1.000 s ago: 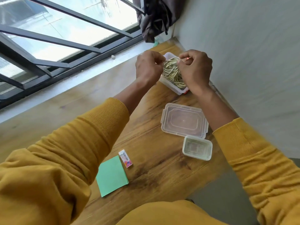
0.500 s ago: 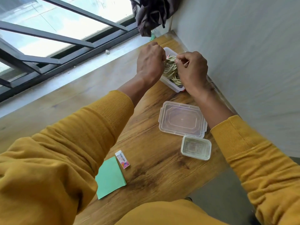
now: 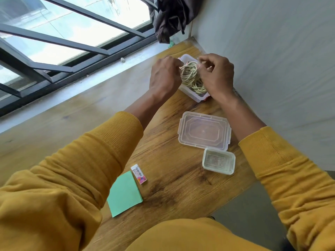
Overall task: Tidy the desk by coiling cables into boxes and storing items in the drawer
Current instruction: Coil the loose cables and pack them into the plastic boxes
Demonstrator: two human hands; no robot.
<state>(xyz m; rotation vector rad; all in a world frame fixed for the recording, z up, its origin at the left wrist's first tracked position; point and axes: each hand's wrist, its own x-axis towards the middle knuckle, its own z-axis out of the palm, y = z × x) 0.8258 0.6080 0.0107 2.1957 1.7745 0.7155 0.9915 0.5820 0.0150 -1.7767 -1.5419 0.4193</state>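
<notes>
Left to right on the wooden bench [image 3: 172,178]: a green square paper pad [image 3: 125,193] and a small white boxed eraser [image 3: 138,173] are lying side by side. The left hand [image 3: 164,76] and right hand [image 3: 215,76] are both pinching a coiled pale-green cable [image 3: 191,77], which is sitting in an open translucent plastic box [image 3: 188,92] at the far edge; the fingertips and most of the box are hidden. Nearer, a clear rectangular lid [image 3: 204,132] is touching a small clear lidded container [image 3: 218,161], contents indistinct.
</notes>
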